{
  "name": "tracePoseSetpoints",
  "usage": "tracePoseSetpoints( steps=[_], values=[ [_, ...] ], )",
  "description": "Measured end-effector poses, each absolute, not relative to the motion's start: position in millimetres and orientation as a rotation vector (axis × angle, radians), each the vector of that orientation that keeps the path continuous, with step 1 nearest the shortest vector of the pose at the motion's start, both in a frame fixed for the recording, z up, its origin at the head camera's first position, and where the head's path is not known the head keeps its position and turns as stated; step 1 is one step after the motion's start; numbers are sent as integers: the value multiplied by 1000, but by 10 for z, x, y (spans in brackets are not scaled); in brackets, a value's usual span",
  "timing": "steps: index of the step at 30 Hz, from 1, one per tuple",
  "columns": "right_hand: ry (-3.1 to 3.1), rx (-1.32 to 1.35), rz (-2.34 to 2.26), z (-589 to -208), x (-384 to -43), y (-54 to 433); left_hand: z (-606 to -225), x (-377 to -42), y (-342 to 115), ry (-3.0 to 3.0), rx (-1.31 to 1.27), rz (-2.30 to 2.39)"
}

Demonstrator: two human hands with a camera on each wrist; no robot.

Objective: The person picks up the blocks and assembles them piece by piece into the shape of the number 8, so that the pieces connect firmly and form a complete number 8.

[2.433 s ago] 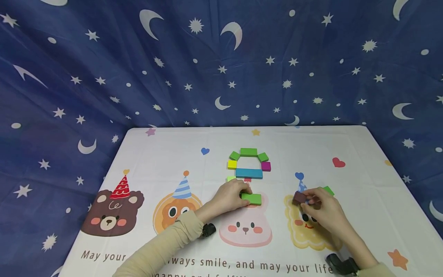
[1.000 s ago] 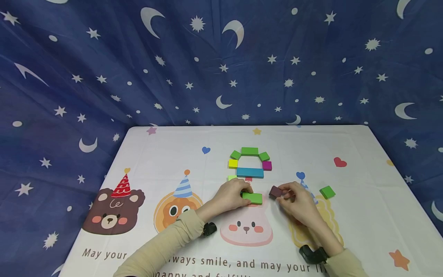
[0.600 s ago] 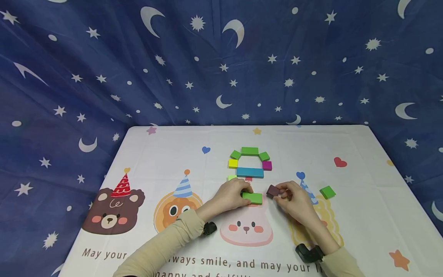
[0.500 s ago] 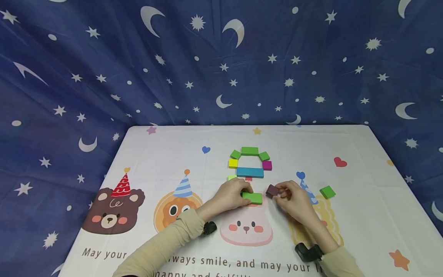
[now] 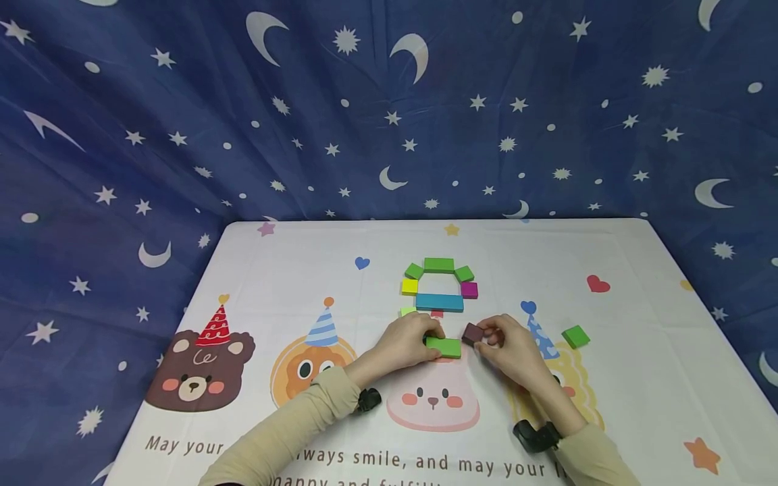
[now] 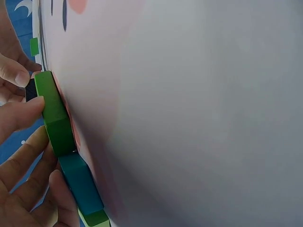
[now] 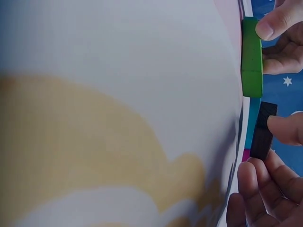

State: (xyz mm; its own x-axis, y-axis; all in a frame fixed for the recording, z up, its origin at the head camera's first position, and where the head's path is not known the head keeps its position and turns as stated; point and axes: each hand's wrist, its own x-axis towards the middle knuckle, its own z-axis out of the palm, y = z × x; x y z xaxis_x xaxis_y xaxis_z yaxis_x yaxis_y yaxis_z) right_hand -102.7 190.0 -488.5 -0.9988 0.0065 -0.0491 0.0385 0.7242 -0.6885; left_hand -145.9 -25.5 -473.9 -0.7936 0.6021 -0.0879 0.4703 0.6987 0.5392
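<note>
My left hand (image 5: 406,341) pinches a long green block (image 5: 445,348) lying on the pink rabbit print, thumb along its near side in the left wrist view. A teal block (image 6: 81,182) touches that block's end there; in the head view the hand hides it. My right hand (image 5: 513,349) grips a dark brown block (image 5: 472,335) between thumb and fingertips, slightly tilted and just right of the green one. The right wrist view shows the brown block (image 7: 263,131) close to the green block's end (image 7: 252,61); whether they touch I cannot tell.
Behind the hands, a ring of blocks includes a blue block (image 5: 439,302), a yellow block (image 5: 410,287), a purple block (image 5: 469,290) and several green ones. A lime block (image 5: 407,312) shows behind my left hand. One loose green block (image 5: 575,336) lies at right.
My right hand has carried the brown block leftward from the yellow cookie print to beside the long green block, uncovering the loose green block at right. My left hand has stayed in place.
</note>
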Motion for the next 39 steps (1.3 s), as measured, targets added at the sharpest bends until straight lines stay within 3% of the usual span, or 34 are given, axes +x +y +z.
tracePoseSetpoints(
  steps=[39],
  values=[
    [2834, -5, -1085, -4883, -1064, 1880, -4754, -1454, -262, 2665, 875, 760]
  ],
)
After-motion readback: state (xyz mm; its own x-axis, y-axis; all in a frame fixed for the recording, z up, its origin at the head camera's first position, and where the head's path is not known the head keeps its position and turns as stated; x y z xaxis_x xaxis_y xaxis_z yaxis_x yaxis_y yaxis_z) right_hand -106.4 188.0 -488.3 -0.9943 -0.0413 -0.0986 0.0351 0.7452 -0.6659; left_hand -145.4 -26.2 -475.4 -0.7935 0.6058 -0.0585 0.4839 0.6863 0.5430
